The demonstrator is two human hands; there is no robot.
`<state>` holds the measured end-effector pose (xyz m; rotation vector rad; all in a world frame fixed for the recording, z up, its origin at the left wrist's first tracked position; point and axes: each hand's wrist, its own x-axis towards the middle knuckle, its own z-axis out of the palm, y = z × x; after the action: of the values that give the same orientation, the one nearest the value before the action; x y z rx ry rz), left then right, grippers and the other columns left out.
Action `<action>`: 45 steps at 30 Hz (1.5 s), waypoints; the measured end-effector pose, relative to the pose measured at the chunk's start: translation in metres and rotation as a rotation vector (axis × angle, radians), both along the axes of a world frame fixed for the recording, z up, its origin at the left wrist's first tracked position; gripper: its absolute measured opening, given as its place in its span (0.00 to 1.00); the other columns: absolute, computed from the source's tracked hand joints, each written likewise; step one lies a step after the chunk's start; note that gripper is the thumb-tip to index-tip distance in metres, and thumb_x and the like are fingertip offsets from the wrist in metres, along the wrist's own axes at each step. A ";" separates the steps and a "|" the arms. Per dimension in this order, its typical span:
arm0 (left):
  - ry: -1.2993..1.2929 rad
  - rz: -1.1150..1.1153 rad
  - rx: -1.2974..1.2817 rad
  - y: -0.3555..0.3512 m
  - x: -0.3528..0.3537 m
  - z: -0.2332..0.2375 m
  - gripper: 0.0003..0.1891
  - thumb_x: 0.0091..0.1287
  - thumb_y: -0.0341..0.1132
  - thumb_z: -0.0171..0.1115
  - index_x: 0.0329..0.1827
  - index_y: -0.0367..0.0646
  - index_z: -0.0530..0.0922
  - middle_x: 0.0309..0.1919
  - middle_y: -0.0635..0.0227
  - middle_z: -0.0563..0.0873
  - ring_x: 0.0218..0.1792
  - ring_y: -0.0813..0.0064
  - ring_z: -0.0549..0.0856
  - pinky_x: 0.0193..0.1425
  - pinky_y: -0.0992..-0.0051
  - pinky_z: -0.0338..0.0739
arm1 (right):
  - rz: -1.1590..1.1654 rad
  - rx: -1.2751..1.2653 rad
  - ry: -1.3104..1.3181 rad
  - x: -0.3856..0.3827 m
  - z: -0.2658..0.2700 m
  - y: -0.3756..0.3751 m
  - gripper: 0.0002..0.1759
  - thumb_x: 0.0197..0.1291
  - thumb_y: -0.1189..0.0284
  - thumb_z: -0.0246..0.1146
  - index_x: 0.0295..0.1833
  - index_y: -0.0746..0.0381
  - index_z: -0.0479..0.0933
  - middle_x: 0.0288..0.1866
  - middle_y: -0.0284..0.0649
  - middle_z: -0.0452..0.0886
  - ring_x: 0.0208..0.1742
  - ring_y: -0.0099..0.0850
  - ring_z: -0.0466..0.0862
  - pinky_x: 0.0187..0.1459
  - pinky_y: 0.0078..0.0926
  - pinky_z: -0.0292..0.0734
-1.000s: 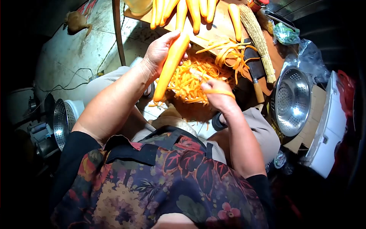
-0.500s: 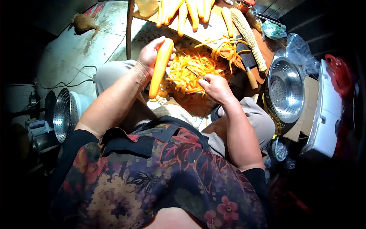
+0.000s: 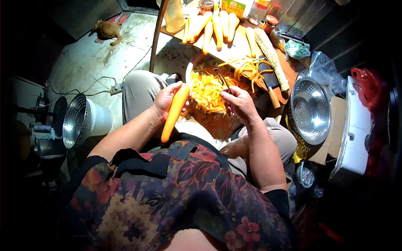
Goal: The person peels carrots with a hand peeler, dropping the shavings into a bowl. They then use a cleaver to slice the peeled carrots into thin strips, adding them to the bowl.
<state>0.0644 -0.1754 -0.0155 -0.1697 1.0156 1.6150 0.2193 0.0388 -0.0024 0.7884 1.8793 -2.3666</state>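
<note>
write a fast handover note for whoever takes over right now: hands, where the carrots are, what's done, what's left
Left hand grips a whole carrot, tip pointing down over the lap.
Right hand holds the peeler, blade up, clear of the carrot.
Done: a pile of carrot strips lies just past both hands.
Left: the held carrot is uncut; a row of carrots waits on the board beyond.

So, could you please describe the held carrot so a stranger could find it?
Find the heap of orange shreds at the centre. Left of it, the left hand grips one carrot. Unlike the carrots on the board, it is lifted.
</note>
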 end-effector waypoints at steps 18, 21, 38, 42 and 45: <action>0.260 0.007 -0.011 0.092 -0.088 0.052 0.20 0.70 0.51 0.52 0.45 0.41 0.77 0.35 0.63 0.85 0.25 0.73 0.81 0.22 0.78 0.77 | -0.431 0.233 -0.407 -0.002 0.008 0.127 0.10 0.58 0.73 0.59 0.46 0.62 0.76 0.24 0.33 0.75 0.16 0.22 0.72 0.16 0.23 0.69; 0.196 -0.007 -0.084 0.106 -0.093 0.033 0.20 0.69 0.53 0.52 0.42 0.43 0.78 0.34 0.66 0.85 0.24 0.75 0.82 0.22 0.78 0.77 | -0.505 0.370 -0.443 0.005 -0.007 0.170 0.14 0.53 0.77 0.57 0.47 0.61 0.74 0.22 0.31 0.73 0.16 0.23 0.72 0.16 0.23 0.67; 0.306 0.019 -0.262 0.118 -0.091 0.025 0.18 0.69 0.48 0.53 0.50 0.43 0.74 0.35 0.63 0.83 0.24 0.73 0.81 0.21 0.76 0.78 | -0.425 1.252 -0.693 -0.027 -0.073 0.323 0.20 0.51 0.67 0.62 0.52 0.59 0.80 0.49 0.50 0.79 0.52 0.44 0.79 0.55 0.35 0.73; 0.355 0.025 -0.232 0.113 -0.092 0.024 0.16 0.70 0.45 0.53 0.51 0.43 0.74 0.36 0.61 0.83 0.25 0.72 0.82 0.22 0.76 0.79 | -0.394 1.267 -0.470 -0.028 -0.081 0.323 0.23 0.52 0.59 0.66 0.52 0.60 0.79 0.49 0.50 0.79 0.51 0.45 0.79 0.55 0.36 0.73; 0.319 0.049 -0.227 0.117 -0.088 0.028 0.16 0.70 0.45 0.52 0.51 0.42 0.73 0.36 0.61 0.83 0.24 0.72 0.82 0.21 0.75 0.79 | -0.289 1.393 -0.378 -0.038 -0.072 0.298 0.28 0.52 0.54 0.67 0.55 0.60 0.78 0.52 0.51 0.78 0.55 0.47 0.77 0.57 0.38 0.72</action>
<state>-0.0235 -0.0582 0.0124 -0.0908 1.4512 1.5997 0.1810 0.3367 -0.0740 1.4023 3.1074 -0.4766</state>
